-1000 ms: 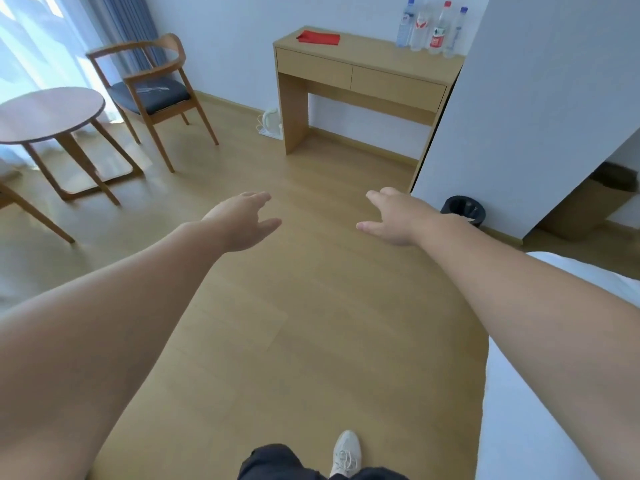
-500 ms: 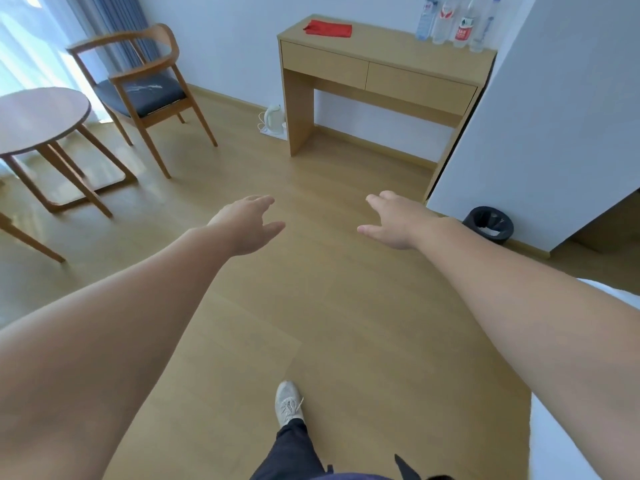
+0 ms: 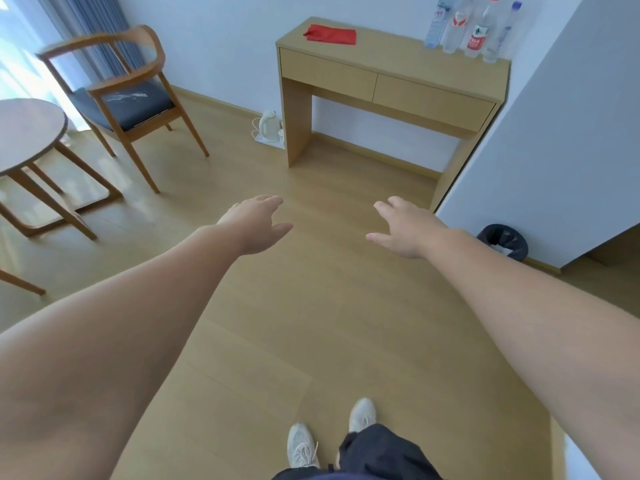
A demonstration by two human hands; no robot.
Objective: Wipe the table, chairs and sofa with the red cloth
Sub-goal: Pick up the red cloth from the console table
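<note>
Wood floor everywhere, white walls, and a light wooden desk (image 3: 398, 60) against the far wall. So the red cloth (image 3: 330, 34) is lying crumpled near the desk's left end, well apart from both hands. Left hand (image 3: 258, 225) and right hand (image 3: 403, 226) are stretched out over bare floor, fingers loose and spread, holding nothing.

What could go wrong, imo: four water bottles (image 3: 471, 26) stand bunched at the right end of the same top. A sloppy sweep across the desk when grabbing the cloth could tip one, though they're not close to it. More likely trouble is lower down: a white kettle (image 3: 270, 126) with its cord sits on the floor right beside the desk's left leg, easy to kick or snag while stepping in. Later on, the round table (image 3: 29, 133) and the chair (image 3: 117, 88) stand close together, so squeezing between them to wipe could bump something.
</note>
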